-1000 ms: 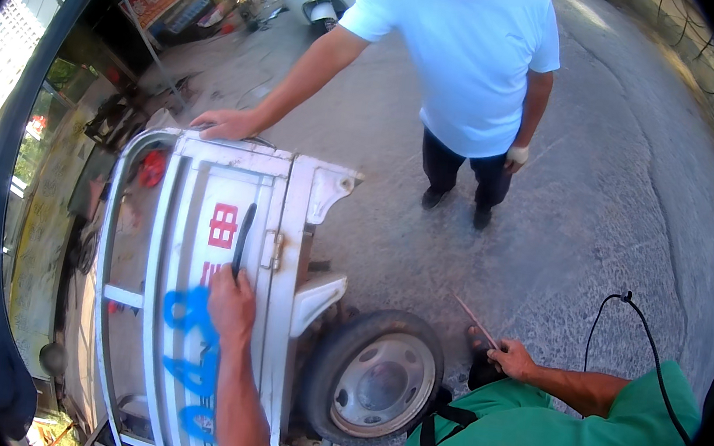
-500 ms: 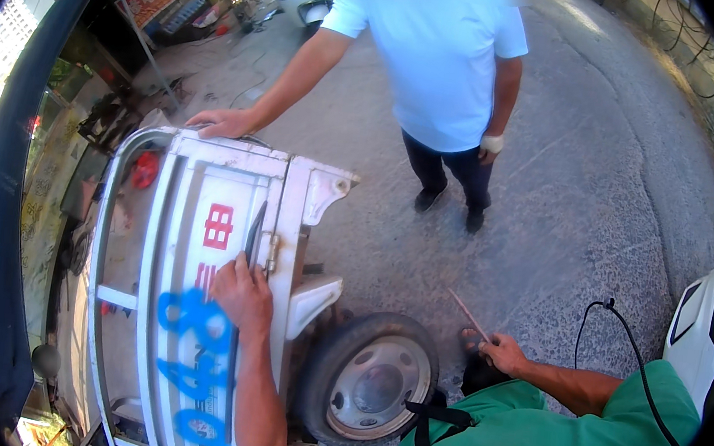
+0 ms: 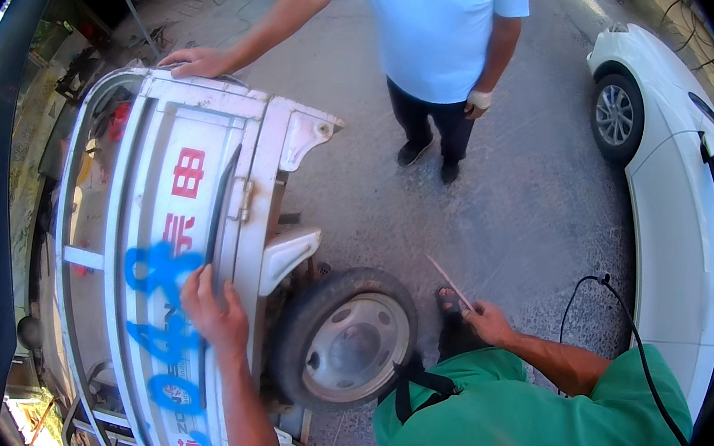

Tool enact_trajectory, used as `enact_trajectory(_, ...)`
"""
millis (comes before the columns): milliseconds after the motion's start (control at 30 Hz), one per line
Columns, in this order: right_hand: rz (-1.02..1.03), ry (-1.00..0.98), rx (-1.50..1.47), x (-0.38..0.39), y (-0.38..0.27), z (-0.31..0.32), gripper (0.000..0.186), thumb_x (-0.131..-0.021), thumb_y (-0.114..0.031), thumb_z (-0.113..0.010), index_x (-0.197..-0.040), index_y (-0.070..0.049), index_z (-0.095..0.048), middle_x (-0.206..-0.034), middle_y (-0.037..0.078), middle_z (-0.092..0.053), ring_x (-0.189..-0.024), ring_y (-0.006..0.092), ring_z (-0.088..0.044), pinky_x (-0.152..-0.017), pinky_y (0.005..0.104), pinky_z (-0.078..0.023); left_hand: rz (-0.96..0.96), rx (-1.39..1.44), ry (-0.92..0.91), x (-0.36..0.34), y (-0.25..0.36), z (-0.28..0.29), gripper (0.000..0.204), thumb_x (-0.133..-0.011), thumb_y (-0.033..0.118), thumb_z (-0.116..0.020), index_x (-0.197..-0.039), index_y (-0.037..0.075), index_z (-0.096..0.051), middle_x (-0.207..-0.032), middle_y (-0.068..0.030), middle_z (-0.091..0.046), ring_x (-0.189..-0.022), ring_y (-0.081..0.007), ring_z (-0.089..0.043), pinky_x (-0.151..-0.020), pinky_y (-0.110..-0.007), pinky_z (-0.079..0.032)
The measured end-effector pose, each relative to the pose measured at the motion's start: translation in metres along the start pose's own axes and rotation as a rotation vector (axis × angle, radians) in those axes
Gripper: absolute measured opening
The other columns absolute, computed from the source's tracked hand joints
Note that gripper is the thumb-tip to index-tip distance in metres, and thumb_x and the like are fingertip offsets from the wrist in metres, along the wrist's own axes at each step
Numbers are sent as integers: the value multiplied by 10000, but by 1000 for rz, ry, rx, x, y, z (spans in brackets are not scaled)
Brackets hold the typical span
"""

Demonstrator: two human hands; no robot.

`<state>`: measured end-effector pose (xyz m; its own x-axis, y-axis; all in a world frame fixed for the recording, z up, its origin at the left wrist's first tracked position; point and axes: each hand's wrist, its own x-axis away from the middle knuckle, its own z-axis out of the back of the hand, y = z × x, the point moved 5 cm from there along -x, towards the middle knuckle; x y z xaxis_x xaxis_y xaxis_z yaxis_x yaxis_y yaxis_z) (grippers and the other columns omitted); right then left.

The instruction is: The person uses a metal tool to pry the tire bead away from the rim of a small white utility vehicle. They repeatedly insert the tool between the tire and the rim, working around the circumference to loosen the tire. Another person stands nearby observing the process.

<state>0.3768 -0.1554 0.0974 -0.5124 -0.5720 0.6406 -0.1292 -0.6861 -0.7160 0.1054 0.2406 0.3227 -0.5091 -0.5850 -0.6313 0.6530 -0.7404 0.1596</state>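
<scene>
White-painted metal makes up the panel (image 3: 187,133) on the left side of the view, and a slender black strip (image 3: 225,195) lies along it, near its right-hand edge. The strip's long axis runs almost upright in the view, parallel to that edge; its upper end points away from the wearer and leans slightly right, just beside a small hinge (image 3: 246,202). Its lower part meets the left hand (image 3: 218,317), whose grip is wide – the fingers parted and bent over the strip and panel. How far the strip goes on beneath the hand I cannot tell.

The right hand (image 3: 489,323) has a narrow grip, closed around one end of a thin, pinkish-brown rod (image 3: 447,280). The rod slants up and to the left, its free tip pointing away from the wearer, toward the open ground (image 3: 508,214) and well apart from the panel.

Blue paint marks (image 3: 145,344) cover the lower panel, beside red lettering (image 3: 187,173). A wheel (image 3: 360,347) sits between the two hands. Beyond, another person's hand (image 3: 204,62) rests on the panel's far top edge; a white car (image 3: 673,233) stands at the right.
</scene>
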Motion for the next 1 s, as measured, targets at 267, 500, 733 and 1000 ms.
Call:
enact_trajectory(267, 171, -131, 164, -8, -48, -20, 343, -936, -331, -662, -992, 8, -672, -884, 168, -642, -902, 256, -631, -811, 398, -488, 299, 158, -425, 180, 23, -7, 517, -867, 113, -752, -1347, 11, -588, -1345, -253, -568, -1270, -431, -526, -1058, -525, -432)
enact_trajectory(500, 352, -202, 134, 13, -89, -35, 344, -955, -327, -669, -995, 15, -668, -881, 174, -635, -900, 260, -585, -840, 407, -465, 934, 272, -344, 264, -16, -14, 840, -836, 252, -802, -1515, -40, -403, -1499, -333, -399, -1393, -465, -400, -1174, -527, -324)
enact_trajectory(733, 425, -258, 82, 27, -121, -67, 387, -962, -355, -656, -1056, 20, -671, -797, 94, -641, -779, 201, -588, -809, 375, -464, 806, 102, -516, 239, -22, -26, 887, -816, 418, -814, -1507, 0, -446, -1463, -287, -498, -1368, -431, -468, -1152, -510, -367)
enact_trajectory(1000, 512, -287, 53, 21, -158, -111, 379, -978, -339, -641, -1094, 20, -671, -853, 108, -677, -809, 173, -619, -738, 355, -500, 173, 126, -727, 121, 38, -106, 795, -814, 428, -798, -1445, 41, -509, -1398, -225, -537, -1290, -427, -510, -1078, -558, -403)
